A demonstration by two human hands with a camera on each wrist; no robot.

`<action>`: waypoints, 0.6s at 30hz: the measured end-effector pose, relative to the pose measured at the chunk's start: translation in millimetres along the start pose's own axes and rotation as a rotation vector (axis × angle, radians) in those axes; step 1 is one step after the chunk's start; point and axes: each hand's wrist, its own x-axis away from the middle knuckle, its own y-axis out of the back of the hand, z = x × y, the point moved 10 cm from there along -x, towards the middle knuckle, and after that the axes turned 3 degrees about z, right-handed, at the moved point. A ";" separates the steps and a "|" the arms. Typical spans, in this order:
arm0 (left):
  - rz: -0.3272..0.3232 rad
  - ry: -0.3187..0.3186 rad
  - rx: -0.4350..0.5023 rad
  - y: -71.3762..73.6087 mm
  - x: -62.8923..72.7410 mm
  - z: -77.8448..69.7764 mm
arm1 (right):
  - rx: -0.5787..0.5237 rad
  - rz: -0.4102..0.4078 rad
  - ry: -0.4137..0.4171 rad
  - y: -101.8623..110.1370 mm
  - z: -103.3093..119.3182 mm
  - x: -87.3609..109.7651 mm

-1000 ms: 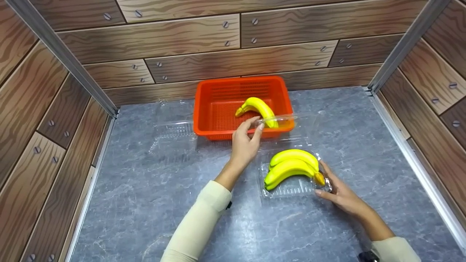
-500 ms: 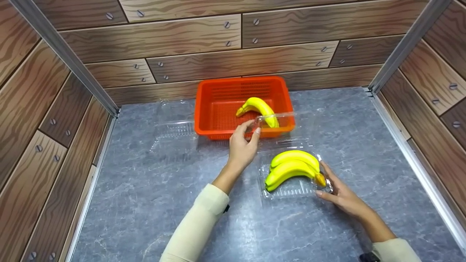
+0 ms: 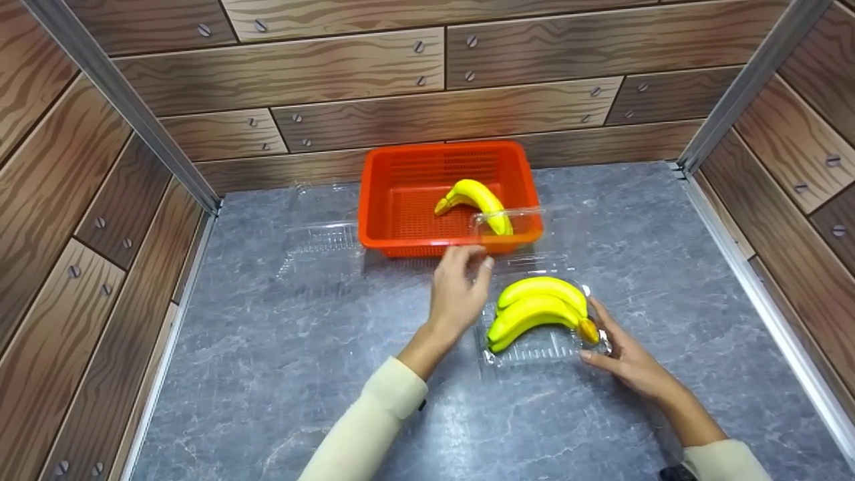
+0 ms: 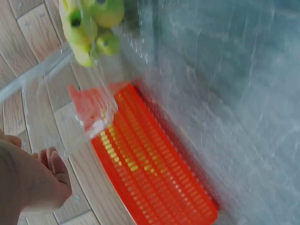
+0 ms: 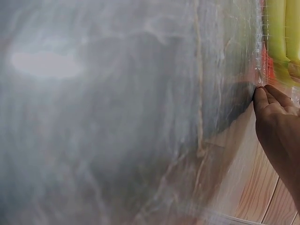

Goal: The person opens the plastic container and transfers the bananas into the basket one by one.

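A bunch of yellow bananas (image 3: 540, 310) lies in the base of a clear plastic clamshell box (image 3: 528, 355). Its transparent lid (image 3: 514, 214) stands raised on the far side, overlapping the basket in the head view. My right hand (image 3: 628, 357) holds the box's right end between thumb and fingers; in the right wrist view its fingertips (image 5: 260, 93) meet the box edge. My left hand (image 3: 458, 290) hovers left of the lid, thumb apart from the loosely bent fingers, nothing between them. In the left wrist view, that hand (image 4: 40, 180) appears beside the lid.
An orange-red basket (image 3: 427, 244) stands at the back by the wooden-patterned wall (image 3: 361, 80), with more bananas (image 3: 475, 195) inside. Another clear plastic box (image 3: 324, 234) lies on the grey marbled tabletop (image 3: 267, 374) left of the basket. Metal rails edge both sides.
My left hand has let go of the raised lid's left corner and come down toward me. The lid stays up. My right hand keeps its hold on the box end.
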 end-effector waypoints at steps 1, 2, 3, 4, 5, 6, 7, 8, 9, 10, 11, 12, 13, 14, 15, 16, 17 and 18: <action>0.034 -0.029 -0.023 -6.3 3.1 -4.1 | 0.001 0.001 0.004 -0.2 0.1 0.2; 0.076 -0.057 -0.048 -13.9 6.2 -7.3 | 0.002 -0.001 0.003 0.0 0.0 0.3; 0.126 -0.074 -0.073 -22.5 9.2 -9.8 | 0.003 -0.002 0.002 0.0 0.0 0.3; 0.184 -0.083 -0.100 -32.3 12.4 -11.5 | 0.006 -0.005 -0.001 0.4 -0.3 0.5; 0.246 -0.086 -0.130 -42.6 15.5 -12.2 | 0.012 -0.005 -0.004 0.6 -0.3 0.6; 0.306 -0.085 -0.164 -52.9 18.6 -12.0 | 0.015 -0.006 -0.006 0.7 -0.3 0.7; 0.361 -0.084 -0.202 -62.8 21.6 -11.5 | 0.020 -0.007 -0.009 0.9 -0.5 0.6; 0.413 -0.077 -0.233 -72.1 24.7 -10.6 | 0.023 -0.009 -0.015 1.2 -1.2 0.4; 0.460 -0.069 -0.262 -80.9 27.6 -9.5 | 0.025 -0.008 -0.013 0.9 -1.0 0.3; 0.497 -0.066 -0.294 -88.8 30.0 -8.4 | 0.025 -0.008 -0.011 0.8 -1.1 0.0; 0.526 -0.070 -0.326 -96.0 32.0 -7.8 | 0.025 -0.008 -0.008 0.8 -0.8 -0.2; 0.550 -0.075 -0.352 -102.3 33.8 -7.5 | 0.024 -0.008 -0.002 0.7 -0.6 -0.5; 0.570 -0.081 -0.375 -108.3 35.2 -7.3 | 0.023 -0.009 0.001 0.8 -0.7 -0.7; 0.587 -0.089 -0.402 -113.7 36.4 -7.1 | 0.019 -0.009 0.007 0.9 -0.4 -1.0; 0.601 -0.100 -0.433 -118.7 37.1 -6.9 | 0.015 -0.010 0.011 1.2 -0.3 -1.1; 0.612 -0.110 -0.465 -122.8 37.7 -6.6 | 0.013 -0.009 0.011 1.4 -0.5 -1.2; 0.620 -0.116 -0.492 -126.7 38.1 -6.0 | 0.011 -0.010 0.013 1.7 -0.7 -1.2; 0.628 -0.120 -0.515 -130.0 38.3 -5.1 | 0.006 -0.007 0.014 1.7 -0.7 -1.1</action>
